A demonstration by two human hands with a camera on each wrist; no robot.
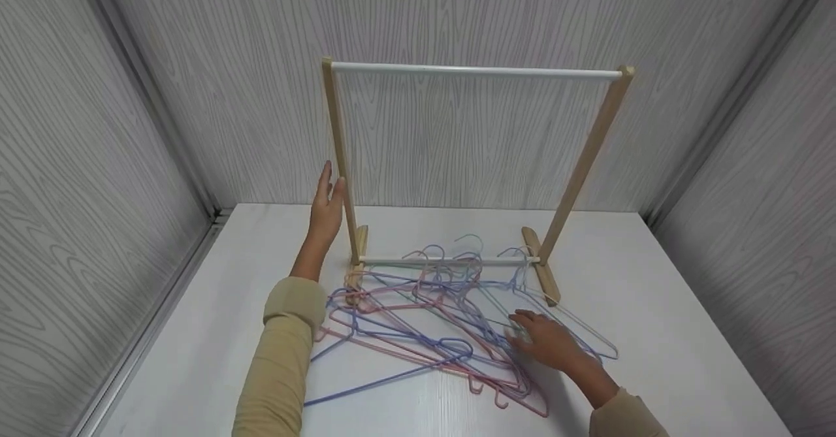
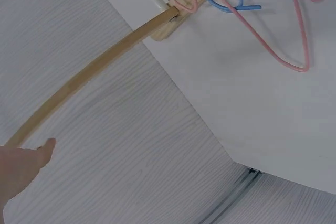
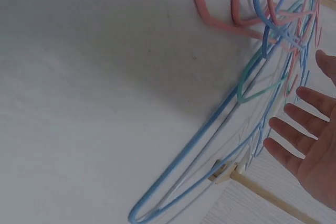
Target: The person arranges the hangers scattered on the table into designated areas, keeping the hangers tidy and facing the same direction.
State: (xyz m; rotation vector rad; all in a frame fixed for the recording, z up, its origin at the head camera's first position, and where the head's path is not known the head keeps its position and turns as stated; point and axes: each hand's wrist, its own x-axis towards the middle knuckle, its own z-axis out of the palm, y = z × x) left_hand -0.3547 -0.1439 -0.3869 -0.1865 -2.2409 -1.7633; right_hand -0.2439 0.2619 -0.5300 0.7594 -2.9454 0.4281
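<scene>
A clothes rack with wooden posts and a white top rail (image 1: 477, 70) stands at the back of the table. Beside its left post (image 1: 336, 123) is my left hand (image 1: 326, 213), raised with fingers straight. In the left wrist view, that hand (image 2: 21, 170) shows at the edge near the post (image 2: 94, 71), holding nothing. A tangled pile of blue, pink, green and pale hangers lies across the rack's base. Over its right part hovers my right hand (image 1: 550, 344), palm down. The right wrist view shows its fingers spread (image 3: 310, 120) beside the blue hanger (image 3: 184, 153), gripping nothing.
The white table (image 1: 653, 332) has patterned panels behind it and at both sides. A blue hanger (image 1: 385, 381) reaches toward the front left, and a pink hanger (image 1: 543, 399) sticks out at the front right. The rack's wooden feet (image 1: 548, 287) flank the pile.
</scene>
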